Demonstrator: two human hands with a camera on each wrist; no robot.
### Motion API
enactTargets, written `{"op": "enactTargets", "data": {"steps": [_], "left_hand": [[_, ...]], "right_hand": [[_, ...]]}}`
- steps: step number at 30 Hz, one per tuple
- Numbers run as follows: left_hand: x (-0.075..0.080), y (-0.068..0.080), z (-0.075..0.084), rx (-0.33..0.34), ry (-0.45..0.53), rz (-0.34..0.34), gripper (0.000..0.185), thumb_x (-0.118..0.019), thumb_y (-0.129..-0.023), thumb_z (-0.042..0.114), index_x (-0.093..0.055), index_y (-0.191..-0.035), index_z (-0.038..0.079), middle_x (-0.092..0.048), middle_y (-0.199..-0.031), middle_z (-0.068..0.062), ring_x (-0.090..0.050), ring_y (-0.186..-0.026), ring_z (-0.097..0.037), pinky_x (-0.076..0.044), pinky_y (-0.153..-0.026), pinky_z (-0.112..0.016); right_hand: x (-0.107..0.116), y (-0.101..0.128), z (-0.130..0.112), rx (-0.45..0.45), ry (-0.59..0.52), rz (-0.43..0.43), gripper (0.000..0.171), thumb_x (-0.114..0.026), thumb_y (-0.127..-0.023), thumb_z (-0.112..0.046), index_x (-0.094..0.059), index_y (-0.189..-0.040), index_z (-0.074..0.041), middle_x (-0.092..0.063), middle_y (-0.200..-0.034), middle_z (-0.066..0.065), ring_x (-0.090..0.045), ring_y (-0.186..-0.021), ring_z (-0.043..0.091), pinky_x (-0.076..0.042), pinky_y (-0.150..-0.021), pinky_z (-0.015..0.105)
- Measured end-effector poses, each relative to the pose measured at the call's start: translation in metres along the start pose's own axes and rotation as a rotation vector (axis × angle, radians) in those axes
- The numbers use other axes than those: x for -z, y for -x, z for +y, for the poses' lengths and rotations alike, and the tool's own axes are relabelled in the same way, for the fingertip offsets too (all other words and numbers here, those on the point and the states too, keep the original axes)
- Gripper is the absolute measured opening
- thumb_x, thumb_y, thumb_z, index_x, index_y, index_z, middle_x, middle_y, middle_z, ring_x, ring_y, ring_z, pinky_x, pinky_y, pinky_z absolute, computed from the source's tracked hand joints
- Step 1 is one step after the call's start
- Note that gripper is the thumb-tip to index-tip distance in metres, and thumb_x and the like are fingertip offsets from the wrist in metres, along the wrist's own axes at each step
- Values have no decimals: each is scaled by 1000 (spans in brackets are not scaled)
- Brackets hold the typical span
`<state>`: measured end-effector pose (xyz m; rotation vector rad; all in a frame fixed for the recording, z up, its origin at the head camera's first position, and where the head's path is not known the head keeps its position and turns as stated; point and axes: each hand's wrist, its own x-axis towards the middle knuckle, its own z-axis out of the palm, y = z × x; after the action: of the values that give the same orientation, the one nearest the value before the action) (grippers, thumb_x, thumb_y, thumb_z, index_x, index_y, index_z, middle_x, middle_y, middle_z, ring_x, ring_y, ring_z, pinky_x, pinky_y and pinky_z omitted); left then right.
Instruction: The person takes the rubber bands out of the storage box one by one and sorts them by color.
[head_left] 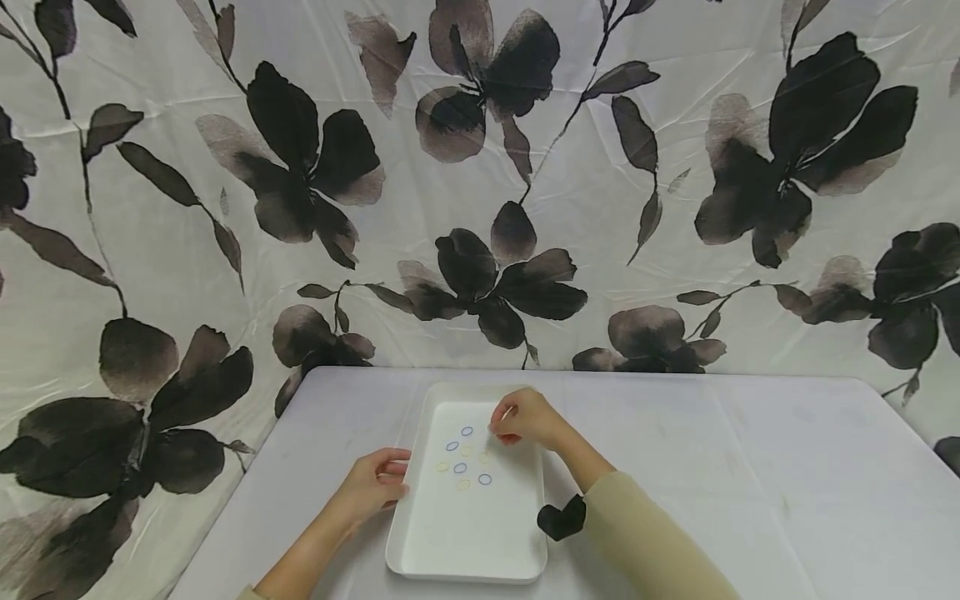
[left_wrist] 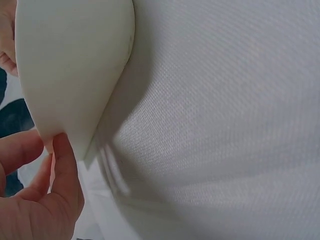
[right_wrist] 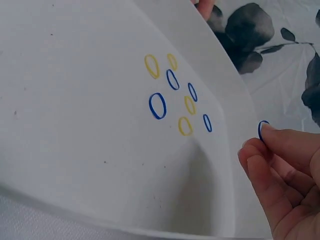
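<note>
A shallow white tray (head_left: pixel 468 542) lies lengthwise on the table, with several thin blue rings (right_wrist: pixel 158 118) and yellow rings (right_wrist: pixel 146 65) in its upper half. My right hand (head_left: pixel 528 417) is over the tray's far right part. Between thumb and fingertips it pinches one small blue ring (right_wrist: pixel 259 131), seen in the right wrist view. At the tray's left side, my left hand (head_left: pixel 367 487) holds the rim. The left wrist view shows its fingertips (left_wrist: pixel 62 150) against the tray's outer wall (left_wrist: pixel 75 60).
The table (head_left: pixel 750 467) has a white cloth over it. Behind it hangs a white curtain with dark flowers (head_left: pixel 495 283). A black object (head_left: pixel 562 518) is by my right sleeve (head_left: pixel 645 533), close to the tray's right edge.
</note>
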<state>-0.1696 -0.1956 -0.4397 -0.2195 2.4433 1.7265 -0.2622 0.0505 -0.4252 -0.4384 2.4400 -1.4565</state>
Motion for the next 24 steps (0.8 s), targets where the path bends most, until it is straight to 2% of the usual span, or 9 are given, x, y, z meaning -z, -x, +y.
{"op": "enactTargets", "data": {"steps": [13, 24], "left_hand": [[3, -1, 1, -15, -10, 20, 46, -60, -75, -16, -53, -120, -9, -59, -98, -17, -62, -82, -23, -54, -67, -36], [0, -1, 1, -8, -19, 13, 45, -59, -75, -16, -53, -119, -10, -60, -97, -17, -61, -79, -22, -53, -66, -35]], "right_hand": [[26, 4, -5, -46, -35, 23, 6, -70, -79, 1, -65, -82, 3, -62, -65, 7, -60, -56, 13, -54, -57, 26], [51, 14, 12, -104, -72, 71, 7, -68, -81, 1, -65, -85, 5, -63, -68, 8, -61, -58, 13, -54, -59, 27]]}}
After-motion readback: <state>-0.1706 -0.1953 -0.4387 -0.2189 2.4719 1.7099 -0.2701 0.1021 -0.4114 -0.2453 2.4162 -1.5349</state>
